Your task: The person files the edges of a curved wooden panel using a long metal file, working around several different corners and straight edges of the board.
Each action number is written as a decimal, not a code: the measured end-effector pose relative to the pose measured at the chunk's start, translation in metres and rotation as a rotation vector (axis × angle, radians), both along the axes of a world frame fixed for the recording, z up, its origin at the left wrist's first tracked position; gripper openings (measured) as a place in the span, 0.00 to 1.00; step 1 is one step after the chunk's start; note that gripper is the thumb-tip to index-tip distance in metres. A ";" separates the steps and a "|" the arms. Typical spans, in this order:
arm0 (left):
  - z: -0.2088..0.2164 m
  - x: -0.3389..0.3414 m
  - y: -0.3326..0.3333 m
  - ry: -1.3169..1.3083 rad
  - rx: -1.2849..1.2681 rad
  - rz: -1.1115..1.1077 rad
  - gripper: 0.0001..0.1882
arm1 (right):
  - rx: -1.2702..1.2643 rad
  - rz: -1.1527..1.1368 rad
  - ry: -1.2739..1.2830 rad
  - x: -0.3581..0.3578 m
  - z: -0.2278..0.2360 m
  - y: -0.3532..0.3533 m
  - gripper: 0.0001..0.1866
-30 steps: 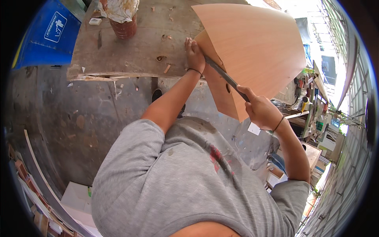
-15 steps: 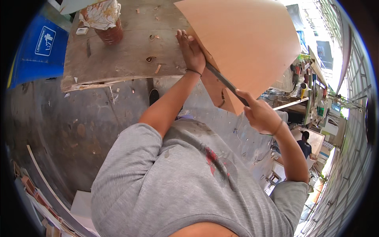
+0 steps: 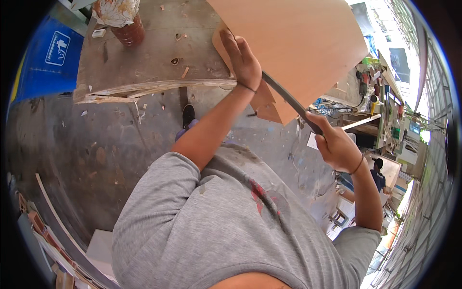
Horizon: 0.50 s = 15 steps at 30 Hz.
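Observation:
My right hand [image 3: 336, 145] is closed around the near end of a long, flat, dark-grey metal file [image 3: 290, 98]. The file slants up and left along the edge of a big light-brown wooden sheet [image 3: 298, 43]. At the file's far end is my left hand [image 3: 244, 59], fingers stretched out and lying against the sheet's edge. That hand hides the file's tip, so I cannot tell whether it presses on the file or only on the wood. The sheet rests over the right part of a worn wooden table [image 3: 149, 62], its near corner jutting past the table edge.
A reddish-brown container [image 3: 129, 34] with a crumpled, stained cover stands on the table among wood scraps. To the left is a blue bin [image 3: 50, 60]. A cluttered bench [image 3: 365, 125] with tools lies right. Farther right, another person [image 3: 378, 176] is at work.
Both my hands and the file have shifted to the right along the sheet's edge. The table and container sit slightly higher in the picture. My grip on the file stays the same.

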<state>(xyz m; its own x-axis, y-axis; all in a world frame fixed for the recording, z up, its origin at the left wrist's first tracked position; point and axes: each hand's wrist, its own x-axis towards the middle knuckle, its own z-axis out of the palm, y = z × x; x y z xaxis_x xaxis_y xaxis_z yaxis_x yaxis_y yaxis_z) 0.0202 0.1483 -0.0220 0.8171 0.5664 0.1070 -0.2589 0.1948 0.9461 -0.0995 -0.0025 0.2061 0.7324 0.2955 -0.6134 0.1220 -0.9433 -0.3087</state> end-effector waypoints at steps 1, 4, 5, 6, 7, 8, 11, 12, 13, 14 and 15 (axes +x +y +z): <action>0.003 -0.005 -0.002 -0.001 -0.045 -0.031 0.38 | 0.010 0.011 0.000 -0.002 -0.007 -0.003 0.30; -0.039 -0.005 -0.008 0.012 -0.132 -0.064 0.37 | 0.036 -0.019 -0.060 -0.028 -0.053 -0.008 0.30; -0.042 0.000 -0.007 0.009 -0.124 -0.060 0.37 | 0.044 -0.016 -0.063 -0.024 -0.055 -0.008 0.30; -0.045 -0.001 -0.003 0.001 -0.036 -0.069 0.37 | 0.029 -0.022 -0.040 -0.022 -0.054 -0.006 0.29; -0.046 -0.004 -0.002 -0.007 0.051 -0.080 0.36 | 0.013 -0.029 -0.018 -0.023 -0.050 -0.006 0.29; -0.034 -0.007 -0.005 -0.042 -0.049 -0.052 0.37 | 0.052 -0.020 -0.022 -0.025 -0.043 -0.008 0.29; -0.003 -0.024 -0.013 -0.053 -0.031 -0.065 0.37 | 0.094 0.049 -0.093 -0.035 -0.016 -0.028 0.29; -0.010 -0.026 -0.025 -0.050 0.033 0.068 0.37 | 0.058 -0.018 0.008 -0.037 -0.012 -0.028 0.29; -0.014 -0.030 -0.022 -0.050 0.039 0.081 0.37 | 0.063 -0.005 0.008 -0.039 -0.025 -0.028 0.29; -0.017 -0.034 -0.024 -0.019 -0.038 0.017 0.36 | 0.053 -0.002 -0.020 -0.047 -0.044 -0.029 0.29; -0.023 -0.035 -0.022 0.008 -0.111 -0.035 0.36 | 0.046 0.014 -0.052 -0.049 -0.056 -0.028 0.29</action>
<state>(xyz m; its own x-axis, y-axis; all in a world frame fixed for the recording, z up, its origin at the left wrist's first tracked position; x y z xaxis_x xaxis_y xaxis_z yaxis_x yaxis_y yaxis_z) -0.0151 0.1265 -0.0448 0.8374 0.5453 0.0384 -0.2423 0.3073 0.9203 -0.1484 -0.0301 0.1505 0.7587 0.3328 -0.5601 0.1519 -0.9264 -0.3446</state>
